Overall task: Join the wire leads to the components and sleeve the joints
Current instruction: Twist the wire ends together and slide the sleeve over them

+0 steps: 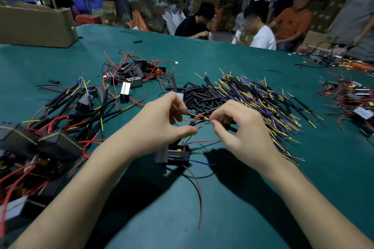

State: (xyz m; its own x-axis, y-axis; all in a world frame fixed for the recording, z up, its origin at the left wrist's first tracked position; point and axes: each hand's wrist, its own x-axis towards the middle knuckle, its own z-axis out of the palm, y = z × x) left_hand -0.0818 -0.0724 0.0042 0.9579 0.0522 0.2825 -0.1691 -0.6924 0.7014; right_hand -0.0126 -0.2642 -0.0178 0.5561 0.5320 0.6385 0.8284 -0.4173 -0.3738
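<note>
My left hand (162, 123) pinches a red and a black lead (197, 118) that rise from a small black component (178, 153) lying on the green table just below my hands. My right hand (240, 127) pinches the other end of the joint, holding a black-sleeved wire lead (230, 127) with yellow strands. The two hands nearly touch at the fingertips. Behind them lie a heap of black sleeve tubes (202, 95) and a big pile of yellow, purple and black wire leads (263, 97). Whether the strands are twisted together is hidden by my fingers.
Finished components with sleeved leads are heaped at the left (56, 127). More components with red wires lie at centre back (135, 73) and far right (354, 99). A cardboard box (36, 26) stands at the back left. Several people sit beyond the table's far edge.
</note>
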